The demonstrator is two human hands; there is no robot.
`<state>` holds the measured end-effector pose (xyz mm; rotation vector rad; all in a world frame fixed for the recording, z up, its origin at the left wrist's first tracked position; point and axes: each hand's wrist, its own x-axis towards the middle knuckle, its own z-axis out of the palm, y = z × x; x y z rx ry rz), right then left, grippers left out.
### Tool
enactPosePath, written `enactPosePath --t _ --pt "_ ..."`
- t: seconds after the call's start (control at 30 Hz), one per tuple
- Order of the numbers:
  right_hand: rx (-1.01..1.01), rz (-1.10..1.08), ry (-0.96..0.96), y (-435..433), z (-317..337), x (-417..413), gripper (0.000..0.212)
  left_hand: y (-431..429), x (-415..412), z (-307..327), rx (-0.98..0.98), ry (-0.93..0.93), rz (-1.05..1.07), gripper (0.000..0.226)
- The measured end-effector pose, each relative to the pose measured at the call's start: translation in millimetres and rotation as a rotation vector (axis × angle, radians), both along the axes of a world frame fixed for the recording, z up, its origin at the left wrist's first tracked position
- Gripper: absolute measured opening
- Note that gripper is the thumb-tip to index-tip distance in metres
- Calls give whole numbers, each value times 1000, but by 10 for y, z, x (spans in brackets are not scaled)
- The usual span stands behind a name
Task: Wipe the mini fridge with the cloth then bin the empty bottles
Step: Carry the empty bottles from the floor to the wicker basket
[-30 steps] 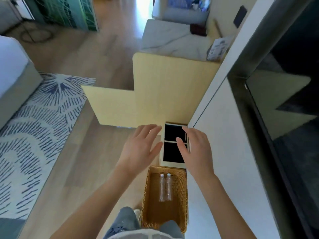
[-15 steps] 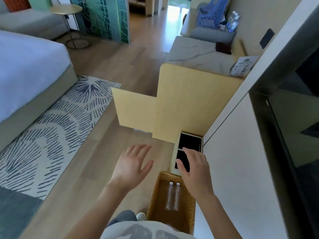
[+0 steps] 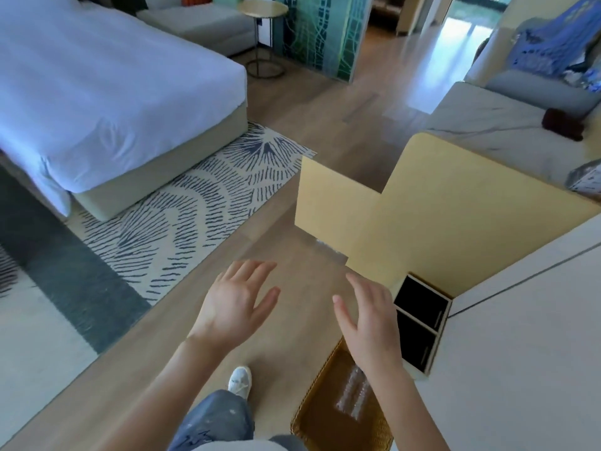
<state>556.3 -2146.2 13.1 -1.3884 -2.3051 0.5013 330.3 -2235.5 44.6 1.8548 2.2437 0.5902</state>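
Two clear empty bottles lie side by side inside a brown wicker basket on the floor at the lower right. Above the basket's far end hovers my right hand, fingers spread and holding nothing. My left hand is open too, out over the bare wooden floor to the left. Behind the basket stands a small white bin with two dark square compartments. No cloth or mini fridge shows in view.
A white cabinet top fills the right side. Pale yellow cabinet doors stand open ahead. A bed and patterned rug lie left. My shoe is on the wooden floor.
The view has swung left and up, bringing the bed and rug into sight. Both open hands have drifted left, away from the two-compartment bin. The bottles stay in the basket.
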Motion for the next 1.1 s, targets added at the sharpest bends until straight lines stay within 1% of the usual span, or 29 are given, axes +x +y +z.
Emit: enactPosePath --t 0.1,0.23,0.4,0.5,0.6,0.7,0.87,1.0,1.1 --pt "23 11 -27 98 -29 -410 49 46 -400 -77 0 -17 19 55" --pt "52 14 -17 252 -158 -1127 42 139 -1091 -229 -24 -48 22 55" --pt "27 28 -6 492 -173 -2205 46 324 -2108 -226 -38 -7 12 47" --pt "26 41 52 653 -99 -2721 44 484 -2640 -127 -37 -22 24 54" --pt "12 35 44 855 -61 -3043 45 731 -3073 -99 -14 -23 32 57" --pt "-1 22 19 1137 -79 -3255 50 1056 -3374 -166 0 -38 31 55" --pt "19 12 -44 1814 -256 -3527 49 1744 -3674 -395 -17 -43 12 52" --pt "10 8 -40 2593 -442 -3903 44 2479 -4029 -557 -58 -10 -9 51" --pt "0 10 -10 3326 -464 -4296 41 3183 -4378 -538 -75 15 -14 52"
